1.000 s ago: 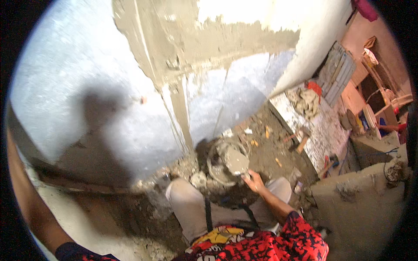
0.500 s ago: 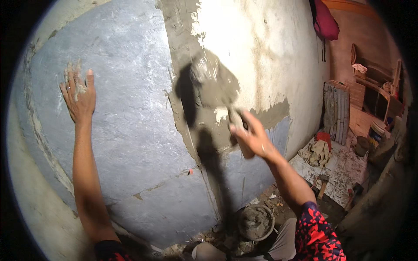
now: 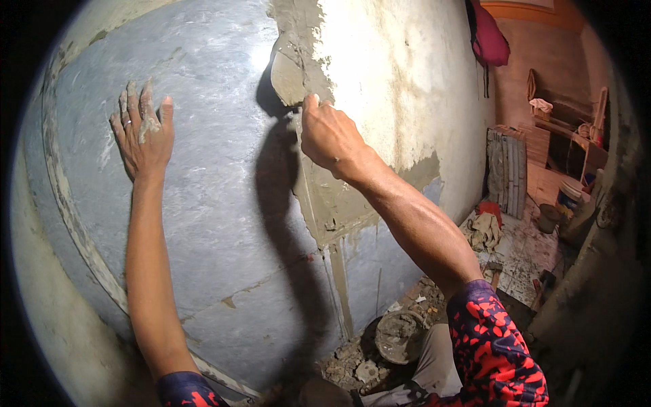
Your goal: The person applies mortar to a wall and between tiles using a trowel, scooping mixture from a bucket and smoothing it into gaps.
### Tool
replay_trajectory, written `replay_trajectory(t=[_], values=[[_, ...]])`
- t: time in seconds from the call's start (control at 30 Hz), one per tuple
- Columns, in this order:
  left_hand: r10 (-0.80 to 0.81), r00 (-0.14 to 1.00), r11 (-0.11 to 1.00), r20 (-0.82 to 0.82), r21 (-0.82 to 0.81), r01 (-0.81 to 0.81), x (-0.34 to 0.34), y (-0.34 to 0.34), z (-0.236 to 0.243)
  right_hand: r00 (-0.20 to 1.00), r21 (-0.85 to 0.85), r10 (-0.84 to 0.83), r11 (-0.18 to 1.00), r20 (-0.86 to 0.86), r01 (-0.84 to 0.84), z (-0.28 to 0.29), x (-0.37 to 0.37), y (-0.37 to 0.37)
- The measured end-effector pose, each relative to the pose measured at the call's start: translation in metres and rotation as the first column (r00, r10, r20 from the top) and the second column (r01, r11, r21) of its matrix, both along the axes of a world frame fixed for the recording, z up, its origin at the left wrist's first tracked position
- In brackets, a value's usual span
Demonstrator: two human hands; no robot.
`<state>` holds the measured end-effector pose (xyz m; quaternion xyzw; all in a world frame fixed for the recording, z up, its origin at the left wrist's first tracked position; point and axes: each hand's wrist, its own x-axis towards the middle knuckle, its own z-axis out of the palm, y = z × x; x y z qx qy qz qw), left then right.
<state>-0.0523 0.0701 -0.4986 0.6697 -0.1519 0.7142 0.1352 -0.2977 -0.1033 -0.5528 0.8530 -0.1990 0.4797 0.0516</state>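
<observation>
My left hand (image 3: 148, 132) lies flat on the smooth blue-grey wall panel (image 3: 210, 163), fingers spread and smeared with mortar. Up at the panel's right edge, my right hand (image 3: 331, 134) is closed around the handle of a trowel, which the hand hides. The trowel's blade (image 3: 287, 78) is against the strip of wet mortar (image 3: 305, 34) that runs down between the panel and the whitish bare wall (image 3: 380, 74). A wider patch of grey mortar (image 3: 336, 203) covers the wall below my right hand.
A bucket of mortar (image 3: 401, 337) stands at the wall's foot near my knee, with rubble (image 3: 349, 370) beside it. To the right are a crumpled cloth (image 3: 485, 230), stacked grey sheets (image 3: 507, 173), a white tub (image 3: 569, 195) and a hanging maroon bag (image 3: 491, 39).
My right hand has swung up and left with the trowel, from the whitish wall to the panel's edge. The mortar heaped on the blade no longer shows. My left hand stays on the panel.
</observation>
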Motion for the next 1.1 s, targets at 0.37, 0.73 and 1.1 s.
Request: replay_trajectory(t=[0.37,0.73,1.1], values=[[-0.001,1.0,1.0,-0.007,-0.012,0.001,-0.005,0.001,0.0,0.744,0.407,0.608,0.627,0.278,-0.664,-0.016,-0.049,-0.057],[0.068,0.998,0.998,-0.014,0.005,-0.068,-0.001,0.001,0.0,0.986,0.08,0.098,0.991,0.133,-0.109,-0.084,-0.001,-0.079],[0.09,0.995,0.996,-0.04,-0.012,-0.09,-0.004,-0.004,0.001,0.817,0.357,0.552,0.739,0.164,-0.571,-0.05,-0.044,-0.067]])
